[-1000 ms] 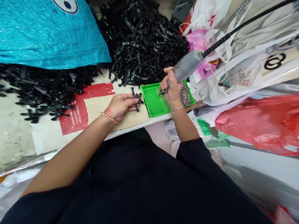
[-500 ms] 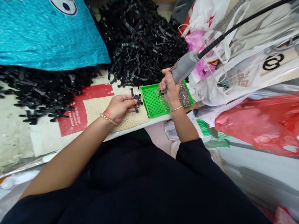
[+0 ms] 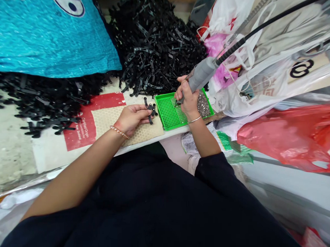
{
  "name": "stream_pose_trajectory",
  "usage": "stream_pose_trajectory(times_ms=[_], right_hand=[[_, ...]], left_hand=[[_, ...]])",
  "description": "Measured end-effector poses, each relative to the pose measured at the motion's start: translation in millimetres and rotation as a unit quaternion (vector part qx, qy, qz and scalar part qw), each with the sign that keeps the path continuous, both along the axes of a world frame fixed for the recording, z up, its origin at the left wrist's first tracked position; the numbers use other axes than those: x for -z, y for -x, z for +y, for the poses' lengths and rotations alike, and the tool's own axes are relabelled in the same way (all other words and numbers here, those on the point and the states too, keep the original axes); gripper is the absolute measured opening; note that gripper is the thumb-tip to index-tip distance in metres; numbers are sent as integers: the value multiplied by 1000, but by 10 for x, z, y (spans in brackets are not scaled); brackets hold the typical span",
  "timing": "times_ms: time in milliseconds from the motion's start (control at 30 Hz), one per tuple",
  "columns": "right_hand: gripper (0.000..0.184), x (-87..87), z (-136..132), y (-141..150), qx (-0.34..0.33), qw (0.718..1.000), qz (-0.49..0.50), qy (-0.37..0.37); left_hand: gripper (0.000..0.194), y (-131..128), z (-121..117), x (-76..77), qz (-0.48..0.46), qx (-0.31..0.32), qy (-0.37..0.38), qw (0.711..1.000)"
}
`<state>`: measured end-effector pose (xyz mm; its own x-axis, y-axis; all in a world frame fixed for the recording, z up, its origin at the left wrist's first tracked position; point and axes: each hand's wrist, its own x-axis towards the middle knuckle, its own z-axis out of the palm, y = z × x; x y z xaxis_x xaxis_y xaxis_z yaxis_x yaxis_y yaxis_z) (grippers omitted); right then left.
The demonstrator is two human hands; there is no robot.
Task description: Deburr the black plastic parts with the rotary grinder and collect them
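Note:
My left hand [image 3: 133, 118] pinches a small black plastic part [image 3: 150, 116] with jointed arms, just above a beige textured mat [image 3: 107, 120]. In my right hand [image 3: 189, 98] is a grey electric screwdriver [image 3: 202, 75], its fingers wrapped round the lower body. The tool tilts, with its tip pointing down and left over a green perforated tray [image 3: 167, 119]. Small metal screws [image 3: 204, 106] lie heaped at the tray's right end, partly covered by my right hand. The exact contact of the screwdriver's tip is too small to make out.
A large pile of black plastic parts [image 3: 156, 43] stands behind the tray, and another heap [image 3: 40, 99] spreads at the left. A blue bag [image 3: 49, 41] rests over the left heap. Plastic bags [image 3: 288, 136] crowd the right side. A black cable [image 3: 280, 14] runs from the screwdriver to upper right.
The screwdriver's upper end has shifted slightly left with my right hand. My left hand keeps its place with the black part.

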<state>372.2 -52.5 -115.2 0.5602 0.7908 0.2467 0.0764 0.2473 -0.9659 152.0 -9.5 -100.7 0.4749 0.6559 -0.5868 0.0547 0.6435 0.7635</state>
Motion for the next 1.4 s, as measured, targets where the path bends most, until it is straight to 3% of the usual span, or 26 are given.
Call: stream_pose_trajectory(times_ms=[1400], right_hand=[[53,-50,-53,66,9,1000,21,-21]], left_hand=[[14,-1,-26,-44,1,-4,-5,1000]])
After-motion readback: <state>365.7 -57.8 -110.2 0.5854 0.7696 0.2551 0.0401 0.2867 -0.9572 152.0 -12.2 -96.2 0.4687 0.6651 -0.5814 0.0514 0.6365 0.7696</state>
